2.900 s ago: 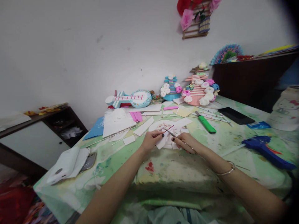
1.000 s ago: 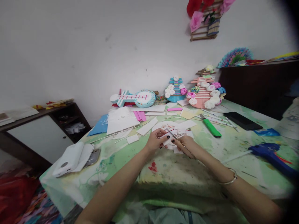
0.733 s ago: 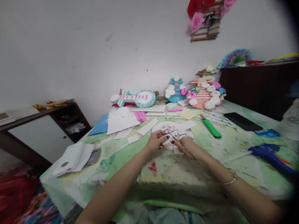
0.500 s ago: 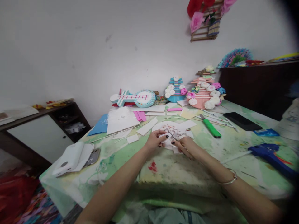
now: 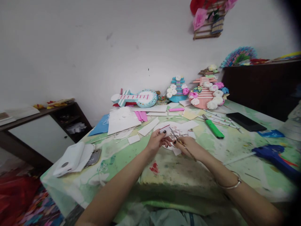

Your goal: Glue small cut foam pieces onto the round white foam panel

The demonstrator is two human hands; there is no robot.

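Near the middle of the table, my left hand (image 5: 158,141) pinches a small white piece of card (image 5: 165,129) with a dark red edge. My right hand (image 5: 188,147) is closed round a pair of scissors (image 5: 179,141), whose blades point up and left, just right of the card. Beneath and behind both hands lie small cut scraps (image 5: 177,129) on a pale sheet. A white strip (image 5: 149,126) and a small white piece (image 5: 134,139) rest to the left of my hands.
A green cutter (image 5: 213,128), a black phone (image 5: 246,121) and a blue glue gun (image 5: 270,155) lie to the right. Decorated instrument models (image 5: 145,98) stand along the wall. At the left is a white device (image 5: 70,160) over a grey phone (image 5: 94,157).
My left hand has turned and raised the card, so its dark red edge now shows. The scissor blades have come away from the card and look slightly parted.
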